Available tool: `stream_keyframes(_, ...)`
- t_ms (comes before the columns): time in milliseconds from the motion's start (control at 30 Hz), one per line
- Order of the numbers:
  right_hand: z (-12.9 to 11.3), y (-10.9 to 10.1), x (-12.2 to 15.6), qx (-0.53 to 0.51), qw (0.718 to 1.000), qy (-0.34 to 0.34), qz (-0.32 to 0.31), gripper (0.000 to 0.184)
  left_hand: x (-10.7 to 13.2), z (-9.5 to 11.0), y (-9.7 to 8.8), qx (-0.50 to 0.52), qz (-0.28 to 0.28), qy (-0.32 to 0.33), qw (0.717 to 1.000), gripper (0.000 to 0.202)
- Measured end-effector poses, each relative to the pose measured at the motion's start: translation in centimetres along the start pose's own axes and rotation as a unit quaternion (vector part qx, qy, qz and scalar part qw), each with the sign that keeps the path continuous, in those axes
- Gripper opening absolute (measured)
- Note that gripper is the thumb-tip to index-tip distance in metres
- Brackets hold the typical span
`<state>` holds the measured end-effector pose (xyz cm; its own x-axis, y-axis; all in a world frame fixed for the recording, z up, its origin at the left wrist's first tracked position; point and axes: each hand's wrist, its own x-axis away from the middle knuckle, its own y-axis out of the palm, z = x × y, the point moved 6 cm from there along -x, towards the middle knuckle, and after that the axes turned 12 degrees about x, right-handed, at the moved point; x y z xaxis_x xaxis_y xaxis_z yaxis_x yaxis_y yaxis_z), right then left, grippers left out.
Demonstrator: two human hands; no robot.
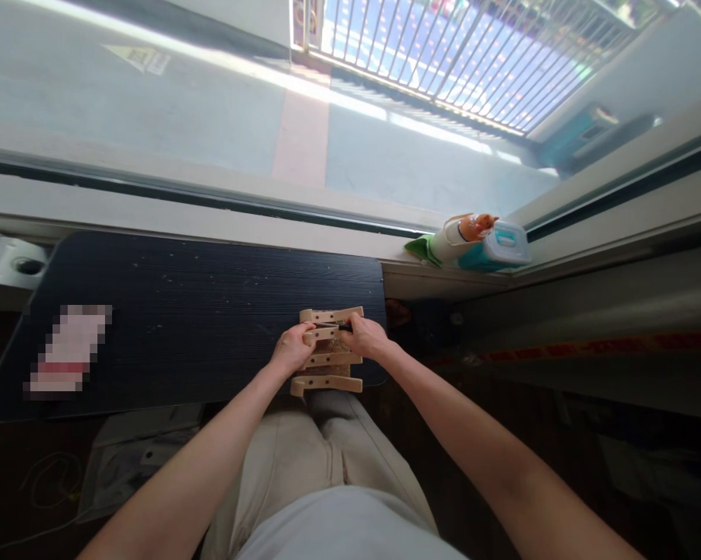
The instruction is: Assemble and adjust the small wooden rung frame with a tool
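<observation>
A small pale wooden rack (328, 359) lies at the right front of the dark table, close to my lap. It has several curved wooden strips with dark holes, joined across a speckled brown middle. My left hand (292, 348) grips one of the middle strips at its left end, fingers closed around it. In my right hand (365, 336), closed at the right side of the rack, is a thin tool with a dark handle (345, 327). The tool's slim shaft points left between the upper strips, toward my left fingers. Its tip is too small to make out.
The black wood-grain table (210, 303) carries a blurred pinkish item (70, 350) at its left end. On the window ledge stand a white bottle with an orange top (464, 236) and a teal box with a clear lid (505, 245). A white appliance (8, 259) sits at far left.
</observation>
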<state>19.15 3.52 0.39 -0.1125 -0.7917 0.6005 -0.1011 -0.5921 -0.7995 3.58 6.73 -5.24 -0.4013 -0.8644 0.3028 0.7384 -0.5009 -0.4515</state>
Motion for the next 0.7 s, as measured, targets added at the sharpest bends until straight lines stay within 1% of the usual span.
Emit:
stream_keyframes(100, 0.2, 0.2, -0.4, 0.01, 1.0, 0.014, -0.001, 0.03, -0.1, -0.3, 0.3, 0.059, 0.012, -0.001, 0.998, 0.032)
stream_keyframes(233, 0.2, 0.2, -0.8, 0.025, 1.0, 0.006, 0.004, 0.029, -0.3, -0.9, 0.4, 0.1, 0.04, -0.029, 0.994, 0.028)
stream_keyframes(400, 0.1, 0.3, -1.3, 0.047, 0.999, 0.003, -0.009, 0.027, 0.2, -0.8, 0.4, 0.144, 0.072, -0.075, 0.984, 0.027)
stream_keyframes(500, 0.0, 0.3, -1.4, 0.053, 0.998, 0.001, -0.018, 0.028, 0.4, -0.6, 0.2, 0.16, 0.091, -0.101, 0.978, 0.028)
stream_keyframes(600, -0.1, 0.1, -1.4, 0.055, 0.998, -0.001, -0.022, 0.03, 0.5, -0.6, 0.2, 0.163, 0.093, -0.129, 0.974, 0.029)
stream_keyframes(700, -0.2, -0.3, -1.3, 0.054, 0.998, -0.015, -0.031, 0.036, 0.5, -0.6, 0.1, 0.156, 0.097, -0.142, 0.973, 0.03)
